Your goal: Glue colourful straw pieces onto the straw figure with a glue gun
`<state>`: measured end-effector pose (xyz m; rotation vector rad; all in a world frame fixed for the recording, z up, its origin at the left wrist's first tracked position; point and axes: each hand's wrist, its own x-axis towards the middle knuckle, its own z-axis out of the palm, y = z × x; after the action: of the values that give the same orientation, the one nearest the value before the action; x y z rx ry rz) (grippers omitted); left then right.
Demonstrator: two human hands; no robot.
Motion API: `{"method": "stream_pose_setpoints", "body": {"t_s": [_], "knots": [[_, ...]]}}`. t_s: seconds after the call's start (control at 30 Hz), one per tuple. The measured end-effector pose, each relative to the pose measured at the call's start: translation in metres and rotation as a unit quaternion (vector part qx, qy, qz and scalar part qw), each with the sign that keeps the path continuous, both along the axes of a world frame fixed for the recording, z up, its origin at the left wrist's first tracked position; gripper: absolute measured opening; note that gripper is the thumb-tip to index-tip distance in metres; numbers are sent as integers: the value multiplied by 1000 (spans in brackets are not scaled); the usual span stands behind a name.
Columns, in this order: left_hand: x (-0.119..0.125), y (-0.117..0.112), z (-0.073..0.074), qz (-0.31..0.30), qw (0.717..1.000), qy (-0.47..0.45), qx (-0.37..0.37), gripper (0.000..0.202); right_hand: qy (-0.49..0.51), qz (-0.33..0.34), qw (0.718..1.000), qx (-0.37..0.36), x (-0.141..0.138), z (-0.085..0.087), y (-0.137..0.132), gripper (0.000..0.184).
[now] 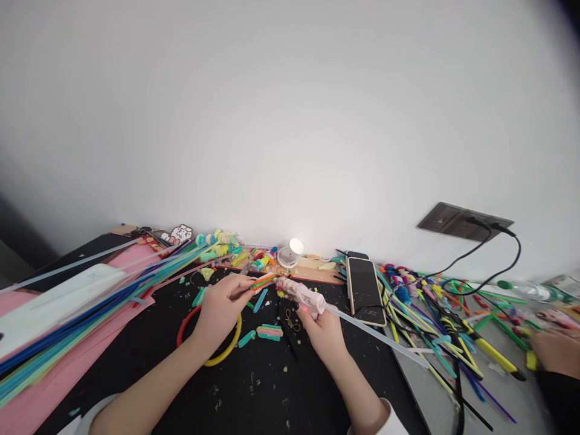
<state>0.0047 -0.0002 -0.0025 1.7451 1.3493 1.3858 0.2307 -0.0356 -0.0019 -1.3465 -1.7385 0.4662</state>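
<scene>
Between the fingers of my left hand (225, 305) is a short bundle of orange, white and green pipe cleaners (263, 281). My right hand (324, 332) grips a pale pink hot glue gun (301, 294), its nozzle at or very near the bundle's end; I cannot tell if they touch. A long translucent glue stick (380, 337) sticks out of the gun's back. Under my left wrist lies a red and yellow ring (222, 359). Striped pipe cleaner pieces (269, 331) and a blue-green piece (247, 339) rest on the black mat (254, 399) between my hands.
Long pipe cleaners (113, 308) lie over pink sheets at left. A lit white cup (291, 252) stands by the wall. Right are a phone (366, 291), yellow-black pliers (492, 350), loose pipe cleaners, cables (516, 260) from a socket, and another person's hand (557, 350).
</scene>
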Motion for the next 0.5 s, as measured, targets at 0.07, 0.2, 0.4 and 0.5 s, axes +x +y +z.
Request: {"method": "stream_pose_setpoints", "body": {"t_s": [0.07, 0.2, 0.4, 0.5], "knots": [[0, 0, 0, 1, 1000, 4, 6, 20, -13, -13, 1000, 3, 1, -3, 0, 30], [0, -1, -2, -10, 1000, -6, 3, 16, -70, -56, 996, 0, 5, -7, 1, 23], [-1, 3, -7, 14, 999, -49, -18, 17, -207, -166, 962, -60, 6, -3, 1, 12], [-3, 6, -9, 30, 996, -76, -46, 21, -254, -177, 949, -56, 5, -4, 2, 22]]}}
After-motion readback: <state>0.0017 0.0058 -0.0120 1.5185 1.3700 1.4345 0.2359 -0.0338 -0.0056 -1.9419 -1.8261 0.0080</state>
